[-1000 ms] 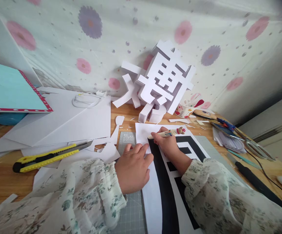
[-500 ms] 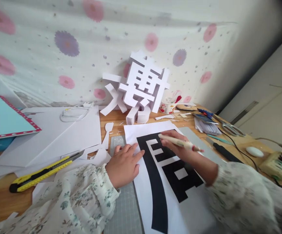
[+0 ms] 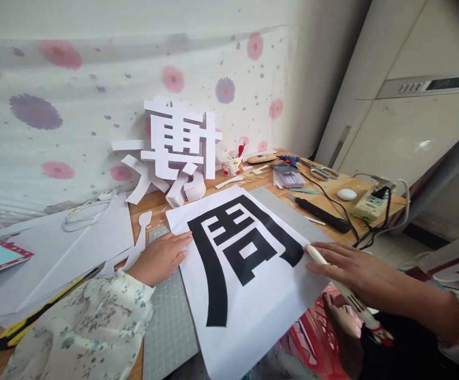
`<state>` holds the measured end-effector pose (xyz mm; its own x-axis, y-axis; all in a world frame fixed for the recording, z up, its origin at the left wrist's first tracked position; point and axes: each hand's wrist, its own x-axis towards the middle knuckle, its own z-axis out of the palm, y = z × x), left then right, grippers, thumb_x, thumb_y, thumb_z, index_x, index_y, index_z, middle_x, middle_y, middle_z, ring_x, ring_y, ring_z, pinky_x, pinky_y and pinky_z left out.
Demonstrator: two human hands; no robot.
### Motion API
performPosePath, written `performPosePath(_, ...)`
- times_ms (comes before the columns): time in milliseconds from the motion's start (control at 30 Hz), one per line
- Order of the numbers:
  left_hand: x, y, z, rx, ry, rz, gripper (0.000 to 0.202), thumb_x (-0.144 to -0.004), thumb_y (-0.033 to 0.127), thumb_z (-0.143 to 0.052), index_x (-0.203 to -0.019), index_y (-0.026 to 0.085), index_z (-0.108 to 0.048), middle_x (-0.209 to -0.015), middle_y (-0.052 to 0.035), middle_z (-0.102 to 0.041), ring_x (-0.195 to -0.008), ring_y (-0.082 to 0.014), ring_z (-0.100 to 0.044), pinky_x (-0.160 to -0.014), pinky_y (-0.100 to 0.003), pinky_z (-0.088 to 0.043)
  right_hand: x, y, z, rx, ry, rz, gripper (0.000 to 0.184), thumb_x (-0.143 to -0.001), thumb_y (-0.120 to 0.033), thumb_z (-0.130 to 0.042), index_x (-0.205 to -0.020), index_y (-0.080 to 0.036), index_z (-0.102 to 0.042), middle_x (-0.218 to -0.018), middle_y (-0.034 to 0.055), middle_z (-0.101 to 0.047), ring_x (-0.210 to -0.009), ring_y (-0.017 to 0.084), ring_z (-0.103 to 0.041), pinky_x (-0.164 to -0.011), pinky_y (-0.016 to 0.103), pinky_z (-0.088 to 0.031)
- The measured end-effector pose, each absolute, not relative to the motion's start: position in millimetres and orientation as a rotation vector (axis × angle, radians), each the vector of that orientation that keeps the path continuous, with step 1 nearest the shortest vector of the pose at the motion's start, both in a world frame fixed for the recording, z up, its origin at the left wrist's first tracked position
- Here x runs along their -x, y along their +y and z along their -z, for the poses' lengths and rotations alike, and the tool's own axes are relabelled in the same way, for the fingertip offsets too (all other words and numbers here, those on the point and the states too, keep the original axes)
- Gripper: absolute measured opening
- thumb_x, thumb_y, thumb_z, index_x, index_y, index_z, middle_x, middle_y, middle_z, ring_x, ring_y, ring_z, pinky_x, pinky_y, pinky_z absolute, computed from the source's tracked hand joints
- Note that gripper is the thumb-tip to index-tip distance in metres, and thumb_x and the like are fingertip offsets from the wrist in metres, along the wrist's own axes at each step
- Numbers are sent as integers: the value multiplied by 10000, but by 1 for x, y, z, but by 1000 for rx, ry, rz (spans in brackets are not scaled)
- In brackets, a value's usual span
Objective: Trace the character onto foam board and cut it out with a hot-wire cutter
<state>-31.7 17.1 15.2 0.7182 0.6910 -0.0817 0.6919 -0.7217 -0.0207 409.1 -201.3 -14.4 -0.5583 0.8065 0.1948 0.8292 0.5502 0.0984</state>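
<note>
At the sheet's left edge, your left hand [image 3: 160,257] lies flat, fingers pressed together, pinning the printed sheet [image 3: 253,295] onto the cutting mat [image 3: 169,327], likely so it cannot slide. Your right hand [image 3: 352,272] steadies the right edge, fingers stretched out, with the pen [image 3: 358,305] gripped beneath them. The sheet's near corner overhangs the table [image 3: 156,205].

Left hand [image 3: 161,257] is lying flat, palm down, at the sheet's [image 3: 261,306] left edge, fingers together and straight, tips touching the paper. Sleeved left forearm is angling up from lower left. Right hand [image 3: 352,269] is resting at the sheet's right edge, palm down, fingers stretched out, gripping a pen [image 3: 354,302] underneath. Right forearm is angling from lower right.
</note>
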Motion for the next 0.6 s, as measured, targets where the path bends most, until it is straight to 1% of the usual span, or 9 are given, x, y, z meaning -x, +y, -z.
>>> performPosePath(100,30,24,-19,-2885,1156,154,418,-1003,235,-366,-1332,237,-625,-1465,-37,-558,-1315,-260,-541,-1136,-465,-398,-407,-198,24,1296,-2641,430,446,-898,-59,-534,-1284,-267,-617,-1363,141,-623,-1314,310,-546,-1017,503,-504)
performPosePath(167,28,27,-22,-2874,1158,158,328,-1015,245,-456,-1289,227,-636,-1440,-69,-573,-1303,-261,-546,-1121,-496,-408,-402,-194,25,1219,-2607,548,369,-925,-63,-499,-1210,-249,-642,-1291,139,-657,-1264,299,-577,-1003,495,-505)
performPosePath(267,25,31,-24,-2856,1165,149,285,-991,325,-595,-1247,205,-629,-1391,-102,-575,-1249,-270,-567,-1066,-526,-451,-395,-191,21,1156,-2564,660,288,-942,-61,-457,-1082,-215,-656,-1101,134,-708,-1091,271,-654,-954,455,-527)
performPosePath(333,24,33,-25,-2846,1163,140,277,-984,343,-610,-1224,206,-632,-1364,-100,-580,-1207,-264,-583,-1038,-515,-475,-393,-191,16,1111,-2536,679,259,-944,-72,-442,-1029,-206,-647,-990,121,-719,-963,253,-683,-919,439,-542)
performPosePath(400,24,35,-26,-2841,1155,124,268,-985,340,-608,-1214,204,-633,-1343,-97,-589,-1183,-258,-593,-1019,-502,-491,-393,-191,9,1069,-2502,649,225,-936,-88,-449,-1019,-200,-626,-950,113,-724,-901,242,-692,-914,433,-546)
performPosePath(500,26,38,-24,-2839,1148,77,276,-984,347,-608,-1217,199,-628,-1316,-95,-600,-1158,-255,-605,-999,-492,-505,-395,-183,-9,1029,-2411,638,162,-928,-130,-495,-1041,-198,-589,-957,108,-739,-868,234,-695,-918,422,-547)
performPosePath(567,27,39,-23,-2840,1146,40,291,-981,353,-613,-1223,190,-621,-1300,-95,-605,-1141,-256,-612,-980,-489,-515,-393,-169,-30,1022,-2344,720,126,-938,-182,-529,-1041,-218,-590,-906,91,-744,-816,231,-689,-893,416,-550)
performPosePath(600,27,39,-22,-2840,1145,24,300,-979,355,-615,-1228,186,-616,-1294,-96,-606,-1131,-255,-616,-968,-486,-522,-391,-159,-43,1014,-2316,765,123,-936,-184,-532,-1023,-231,-604,-841,78,-733,-779,229,-680,-865,405,-553)
